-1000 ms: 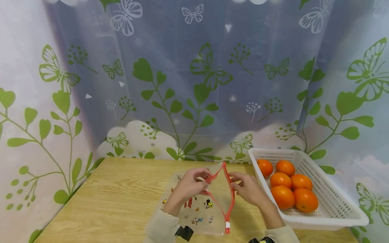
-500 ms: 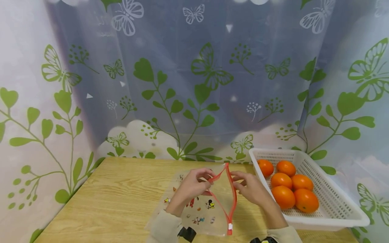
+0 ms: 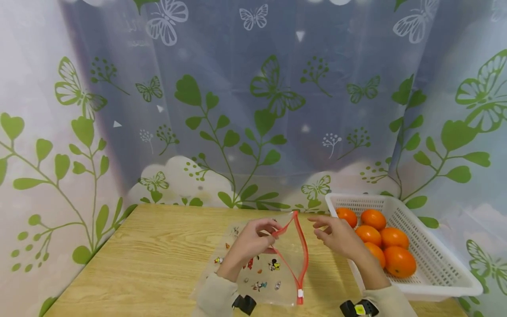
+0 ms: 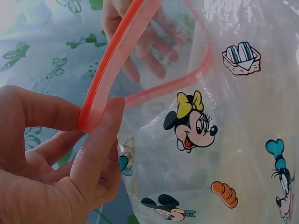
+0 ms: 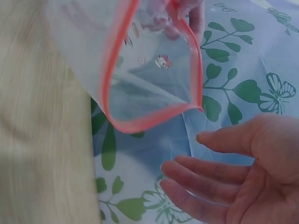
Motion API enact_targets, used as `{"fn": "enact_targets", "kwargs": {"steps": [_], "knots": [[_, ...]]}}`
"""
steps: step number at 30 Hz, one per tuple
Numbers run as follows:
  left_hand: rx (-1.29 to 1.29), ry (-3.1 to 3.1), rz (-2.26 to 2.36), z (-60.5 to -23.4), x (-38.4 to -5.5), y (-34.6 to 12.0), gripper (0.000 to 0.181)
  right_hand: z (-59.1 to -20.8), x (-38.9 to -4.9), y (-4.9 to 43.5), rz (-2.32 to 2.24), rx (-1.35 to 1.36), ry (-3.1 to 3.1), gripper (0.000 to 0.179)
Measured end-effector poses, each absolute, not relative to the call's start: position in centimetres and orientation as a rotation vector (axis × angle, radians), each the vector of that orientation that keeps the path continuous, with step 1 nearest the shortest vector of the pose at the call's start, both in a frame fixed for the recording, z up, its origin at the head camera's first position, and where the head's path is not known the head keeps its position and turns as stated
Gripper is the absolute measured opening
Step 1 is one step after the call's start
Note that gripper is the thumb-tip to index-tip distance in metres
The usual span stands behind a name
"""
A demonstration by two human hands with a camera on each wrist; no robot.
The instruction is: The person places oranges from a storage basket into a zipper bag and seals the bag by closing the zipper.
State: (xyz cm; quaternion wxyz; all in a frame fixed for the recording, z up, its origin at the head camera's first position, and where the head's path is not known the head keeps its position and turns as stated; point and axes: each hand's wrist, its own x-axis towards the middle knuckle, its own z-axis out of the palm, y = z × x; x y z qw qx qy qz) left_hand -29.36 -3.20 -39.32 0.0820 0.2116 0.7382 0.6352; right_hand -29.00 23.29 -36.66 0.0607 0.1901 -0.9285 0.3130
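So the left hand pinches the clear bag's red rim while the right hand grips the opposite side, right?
No: the right hand grips nothing; the right wrist view shows its fingers apart from the clear bag. The left hand does pinch the red rim.

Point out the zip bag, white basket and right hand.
zip bag (image 3: pixel 266 275): head view, printed clear side
white basket (image 3: pixel 439 289): head view, near wall
right hand (image 3: pixel 339 233): head view, back of the hand

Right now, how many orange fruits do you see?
6, all in the white basket: two far fruits, two middle fruits, two near fruits. The right arm may hide others.
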Motion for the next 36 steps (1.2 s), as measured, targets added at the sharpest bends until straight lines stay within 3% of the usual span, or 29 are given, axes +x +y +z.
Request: {"fn": "enact_targets", "kwargs": {"steps": [19,36], "knots": [[0.624,2.204,1.935,-39.2,-29.2,-3.3,0.028,-33.9,-30.7,26.5,0.629,0.771,-2.934,0.034],[0.592,2.241,1.948,-39.5,-29.5,-3.2,0.027,-32.3,-31.2,29.3,0.537,0.647,-3.137,0.039]]}}
